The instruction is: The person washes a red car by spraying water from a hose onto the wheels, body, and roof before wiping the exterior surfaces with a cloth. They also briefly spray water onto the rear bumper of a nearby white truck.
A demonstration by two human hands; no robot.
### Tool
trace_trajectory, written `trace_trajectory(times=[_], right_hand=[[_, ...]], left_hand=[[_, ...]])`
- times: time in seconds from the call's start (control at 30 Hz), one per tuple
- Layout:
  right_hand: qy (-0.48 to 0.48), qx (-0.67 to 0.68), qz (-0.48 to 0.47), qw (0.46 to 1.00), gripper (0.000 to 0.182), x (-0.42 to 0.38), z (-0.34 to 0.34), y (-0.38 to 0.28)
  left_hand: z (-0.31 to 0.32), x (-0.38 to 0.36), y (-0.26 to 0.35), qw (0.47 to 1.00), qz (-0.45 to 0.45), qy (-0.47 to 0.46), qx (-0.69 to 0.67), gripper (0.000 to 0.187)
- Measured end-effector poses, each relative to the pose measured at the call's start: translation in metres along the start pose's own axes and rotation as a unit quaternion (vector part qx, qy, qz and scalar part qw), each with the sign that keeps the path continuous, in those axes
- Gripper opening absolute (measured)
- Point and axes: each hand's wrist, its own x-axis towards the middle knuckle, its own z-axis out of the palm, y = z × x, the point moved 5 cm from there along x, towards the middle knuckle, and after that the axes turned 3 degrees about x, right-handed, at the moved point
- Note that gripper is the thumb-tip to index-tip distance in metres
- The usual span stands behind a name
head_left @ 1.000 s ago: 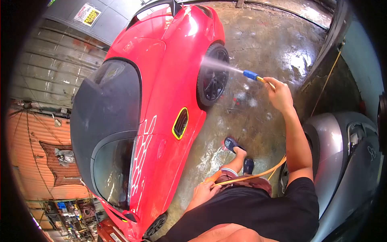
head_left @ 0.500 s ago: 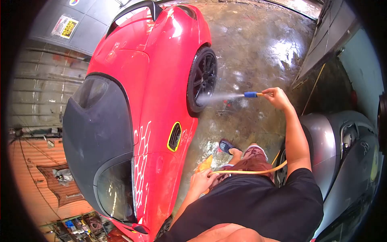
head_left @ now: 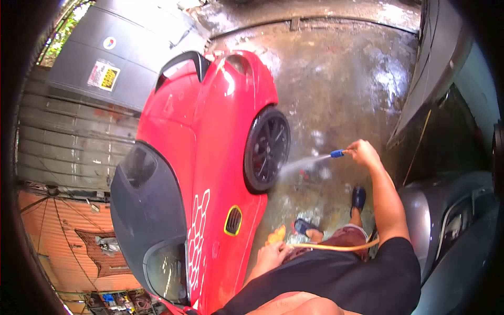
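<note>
My right hand grips a spray nozzle with a blue tip. A jet of water leaves it to the left and hits the lower part of the black rear wheel of a red car. My left hand holds the orange hose low at my waist, next to the car's side. The hose runs across my body toward my right arm. My feet in dark sandals stand on wet concrete.
A grey car stands close on my right. The wet concrete floor stretches ahead between the two cars. A grey wall with stickers is to the left of the red car. A shutter and clutter lie lower left.
The spray has dropped from the upper wheel to its lower edge. My right hand moved down and closer. I have shifted back, so more floor behind the car shows.
</note>
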Motion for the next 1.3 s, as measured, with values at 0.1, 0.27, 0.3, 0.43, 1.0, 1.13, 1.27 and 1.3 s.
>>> trace_trajectory(times=[0.1,0.27,0.3,0.43,1.0,1.13,1.27,1.3], right_hand=[[-0.011,-0.059,0.107,0.992,0.026,0.007,-0.054,0.034],[-0.077,-0.159,0.168,0.97,0.03,0.026,-0.112,0.126],[-0.082,-0.186,0.178,0.963,0.03,0.026,-0.123,0.135],[-0.111,-0.242,0.213,0.94,0.033,0.023,-0.144,0.174],[-0.092,-0.223,0.173,0.955,0.019,0.043,-0.144,0.207],[-0.076,-0.14,0.013,0.987,0.024,0.096,-0.134,0.138],[0.055,-0.097,-0.102,0.989,0.02,0.11,-0.206,-0.049],[0.088,-0.061,-0.141,0.984,0.02,0.116,-0.221,-0.083]], left_hand=[[-0.001,0.02,0.068,0.999,0.036,-0.028,-0.004,0.043],[0.006,0.057,0.153,0.99,0.13,-0.055,0.004,0.04],[0.006,0.065,0.167,0.989,0.138,-0.046,-0.001,0.04],[-0.011,0.075,0.204,0.989,0.137,-0.057,-0.019,0.039],[-0.027,0.108,0.237,0.98,0.196,-0.024,-0.018,0.04],[-0.027,0.102,0.219,0.987,0.158,-0.006,-0.014,0.04],[-0.027,0.094,0.2,0.996,0.079,0.022,-0.033,0.04],[-0.028,0.093,0.195,0.995,0.078,0.047,-0.047,0.04]])
